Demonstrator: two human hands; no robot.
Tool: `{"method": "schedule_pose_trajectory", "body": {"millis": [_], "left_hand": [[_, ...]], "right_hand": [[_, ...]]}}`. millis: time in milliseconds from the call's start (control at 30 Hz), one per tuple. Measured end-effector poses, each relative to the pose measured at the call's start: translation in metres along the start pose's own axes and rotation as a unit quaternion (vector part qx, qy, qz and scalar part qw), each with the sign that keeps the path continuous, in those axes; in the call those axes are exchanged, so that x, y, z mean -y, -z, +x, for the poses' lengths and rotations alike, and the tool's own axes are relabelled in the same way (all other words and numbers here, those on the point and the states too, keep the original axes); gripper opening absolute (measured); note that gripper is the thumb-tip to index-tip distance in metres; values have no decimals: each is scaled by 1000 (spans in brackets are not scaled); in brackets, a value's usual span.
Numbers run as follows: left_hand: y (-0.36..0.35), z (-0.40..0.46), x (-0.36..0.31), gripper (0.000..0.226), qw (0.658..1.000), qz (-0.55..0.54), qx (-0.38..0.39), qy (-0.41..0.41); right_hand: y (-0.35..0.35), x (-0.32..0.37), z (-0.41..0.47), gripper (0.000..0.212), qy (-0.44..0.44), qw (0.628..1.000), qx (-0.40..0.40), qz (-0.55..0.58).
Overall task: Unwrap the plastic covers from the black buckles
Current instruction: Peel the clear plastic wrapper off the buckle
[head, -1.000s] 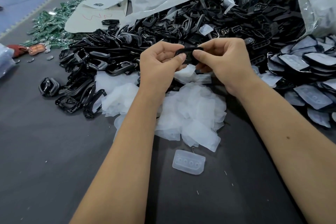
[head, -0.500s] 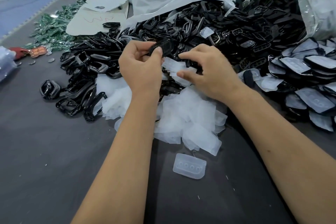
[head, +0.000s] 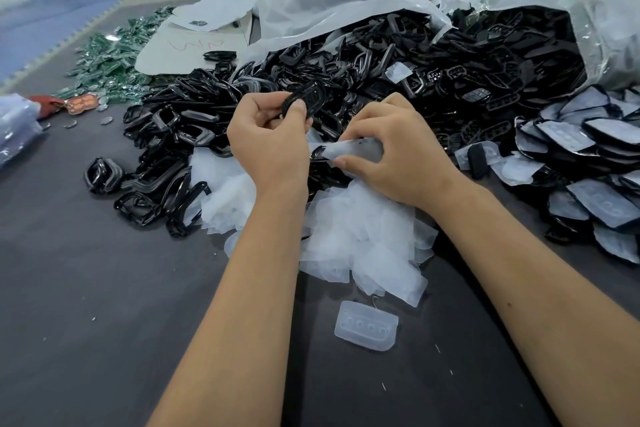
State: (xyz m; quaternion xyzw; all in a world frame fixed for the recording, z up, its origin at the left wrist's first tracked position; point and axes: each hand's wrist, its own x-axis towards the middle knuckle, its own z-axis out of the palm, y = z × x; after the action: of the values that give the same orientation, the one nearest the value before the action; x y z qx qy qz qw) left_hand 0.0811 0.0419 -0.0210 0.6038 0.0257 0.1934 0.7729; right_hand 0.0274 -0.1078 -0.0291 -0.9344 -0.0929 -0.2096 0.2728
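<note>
Buckle [head: 304,99], black and bare, sat pinched under the left hand [head: 268,146] thumb, at that hand's 1 o'clock. Right hand [head: 391,152] pinched a plastic cover [head: 349,149] at its 9 o'clock. Heap of loose covers [head: 360,236] lay at 6 o'clock below both; black buckle pile [head: 381,62] crowded 12 o'clock, wrapped ones [head: 588,156] at 3 o'clock.

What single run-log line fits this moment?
left hand: holds bare buckle | right hand: pinches plastic cover | stage: cover off

Bare forearms [head: 242,288], no sleeves or gloves.
</note>
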Motion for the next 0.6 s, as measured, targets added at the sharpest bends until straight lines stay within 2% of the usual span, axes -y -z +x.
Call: {"method": "schedule_pose_trajectory", "body": {"millis": [200,333,500,600], "left_hand": [[0,0,-1,20,1000,-3,0,12],[0,0,-1,20,1000,0,5,17],[0,1,-2,17,1000,0,5,24],[0,0,-3,18,1000,-3,8,29]], "right_hand": [[2,4,-4,18,9,999,24,33],[1,4,-3,26,6,1000,17,8],[0,1,-1,10,33,999,-3,19],[1,-2,-1,8,31,999,10,22]]}}
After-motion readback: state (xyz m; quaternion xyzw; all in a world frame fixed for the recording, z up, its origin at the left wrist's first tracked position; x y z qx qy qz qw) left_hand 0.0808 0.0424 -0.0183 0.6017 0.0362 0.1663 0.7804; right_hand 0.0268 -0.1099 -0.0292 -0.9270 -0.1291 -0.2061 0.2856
